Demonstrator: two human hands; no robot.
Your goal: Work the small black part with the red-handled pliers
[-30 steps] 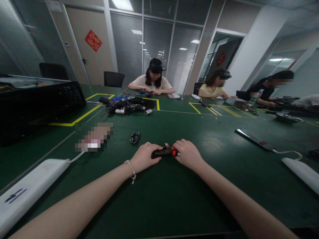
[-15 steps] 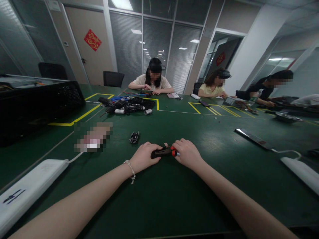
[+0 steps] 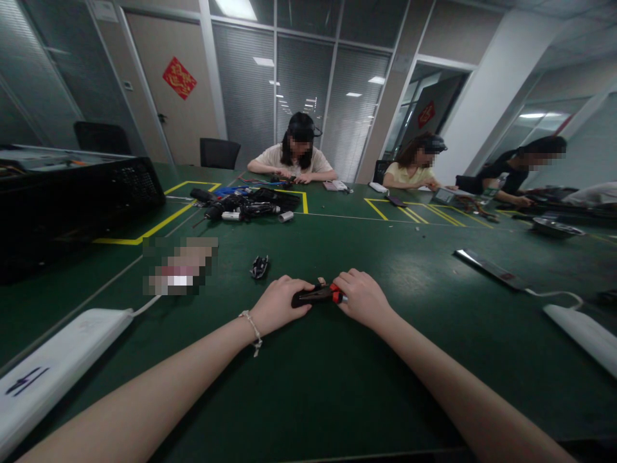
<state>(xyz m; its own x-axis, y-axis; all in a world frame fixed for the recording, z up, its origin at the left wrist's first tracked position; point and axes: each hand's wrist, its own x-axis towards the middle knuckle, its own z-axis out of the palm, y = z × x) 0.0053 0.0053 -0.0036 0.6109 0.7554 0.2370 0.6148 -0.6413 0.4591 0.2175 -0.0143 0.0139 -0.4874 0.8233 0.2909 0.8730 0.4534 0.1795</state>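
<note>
My left hand and my right hand meet at the middle of the green table. Both are closed on a small black tool with a red part that lies between them. The left hand grips its dark end and the right hand pinches its red end. A string bracelet sits on my left wrist. A small black part lies a little beyond my left hand.
A white power strip lies at the near left and another at the right, beside a flat dark device. A black case stands far left. A pile of tools lies mid-table. Three people work at the far side.
</note>
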